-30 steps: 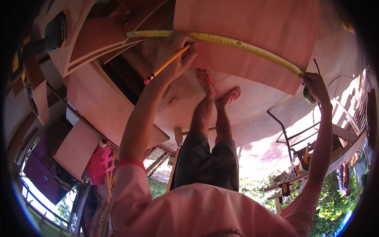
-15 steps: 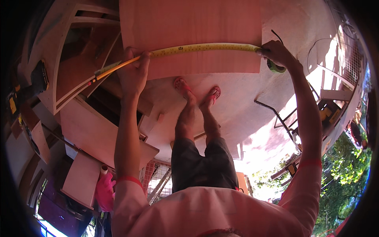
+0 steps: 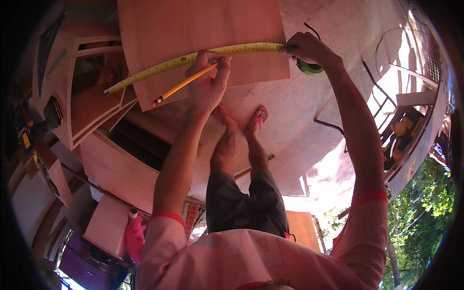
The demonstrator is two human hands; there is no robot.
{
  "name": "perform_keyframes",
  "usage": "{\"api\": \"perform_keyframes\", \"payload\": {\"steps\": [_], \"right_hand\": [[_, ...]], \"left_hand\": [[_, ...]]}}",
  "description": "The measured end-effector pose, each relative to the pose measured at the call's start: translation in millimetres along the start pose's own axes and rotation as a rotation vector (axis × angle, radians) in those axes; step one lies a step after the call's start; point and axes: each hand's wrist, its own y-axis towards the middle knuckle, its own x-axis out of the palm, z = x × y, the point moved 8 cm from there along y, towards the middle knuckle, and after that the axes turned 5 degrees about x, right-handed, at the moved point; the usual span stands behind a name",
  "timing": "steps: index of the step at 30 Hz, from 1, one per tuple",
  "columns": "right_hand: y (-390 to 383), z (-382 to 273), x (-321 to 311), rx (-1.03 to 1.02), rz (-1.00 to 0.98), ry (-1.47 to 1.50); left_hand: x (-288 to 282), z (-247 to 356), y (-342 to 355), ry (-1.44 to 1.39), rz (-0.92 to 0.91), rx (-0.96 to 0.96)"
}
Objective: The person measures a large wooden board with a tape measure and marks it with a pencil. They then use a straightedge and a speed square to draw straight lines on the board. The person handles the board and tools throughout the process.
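Reddish-brown wood, smooth and faintly grained, makes up the broad flat panel [image 3: 208,26] at the far side of the scene, its near edge straight and its corners square. Across it runs the thin metal blade [image 3: 251,47] of a tape measure [image 3: 309,69], yellow with dark fine markings, bowed in a shallow arc; its free end reaches out past the panel's left edge. At the panel's right edge the right hand [image 3: 309,50] is closed on the tape measure, fingers pinching the blade, with the rounded green-and-dark case just beneath the palm. The left hand [image 3: 208,86] is curled around a slim yellow wooden pencil [image 3: 186,84], eraser end slanting down to the near left, its knuckles up at the blade around the middle; whether the fingertips press on the metal cannot be told.

Beyond the panel on the left stands an open frame [image 3: 77,116] of pale, thin-edged boards, angular and hollow. Nearer on the left hangs a crumpled pink plastic bag [image 3: 135,239] beside a rolled tube [image 3: 133,212]. Hard, pale, blotchy floor [image 3: 295,125] spreads to the right, where dark bent metal tubing [image 3: 330,124] shows. Red-strapped sandals [image 3: 258,115] stand on it, near the panel.
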Motion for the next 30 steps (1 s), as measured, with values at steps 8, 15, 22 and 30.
{"api": "perform_keyframes", "payload": {"steps": [8,15,22,30], "right_hand": [[-1.4,-1.1,-2.6,0.044,0.003,0.045],[-1.6,-3.5,-4.6,0.029,0.045,0.026],[1.9,0.6,-2.6,-0.005,0.006,0.081],[9.3,9.9,4.4,0.033,-0.074,0.105]], "left_hand": [[65.6,3.8,1.4,0.180,-0.092,0.216],[84.6,-2.5,1.0,0.292,-0.129,0.287],[85.1,-5.2,-9.2,0.272,-0.070,0.221],[85.3,-3.0,-11.8,0.325,-0.007,0.325]]}}
